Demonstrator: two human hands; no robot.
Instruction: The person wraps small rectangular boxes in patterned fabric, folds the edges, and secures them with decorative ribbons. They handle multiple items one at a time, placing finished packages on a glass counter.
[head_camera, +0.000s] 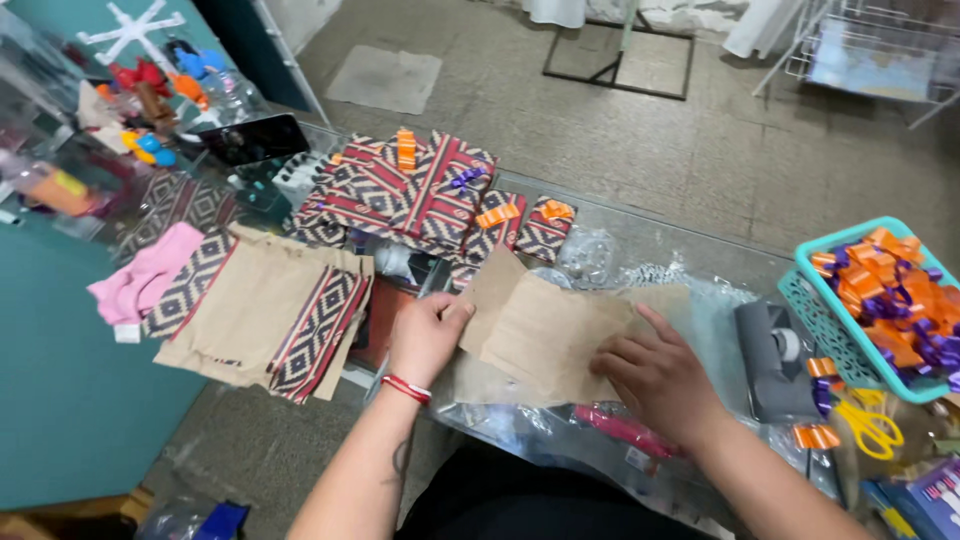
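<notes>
A sheet of brown wrapping paper (545, 325) lies folded on the glass counter in front of me. My left hand (428, 335) pinches its left edge, a red and white band on the wrist. My right hand (655, 375) presses flat on the sheet's right side, fingers spread. Beyond the sheet sit several gifts wrapped in red, black and white patterned paper (420, 190), some topped with orange or purple bows.
Sheets of the same patterned paper (265, 310) lie to the left, brown side up. A teal basket (830, 320) of orange and purple bows stands at the right, with a grey tape dispenser (770, 360) and yellow scissors (870, 425) beside it. A pink cloth (140, 280) lies far left.
</notes>
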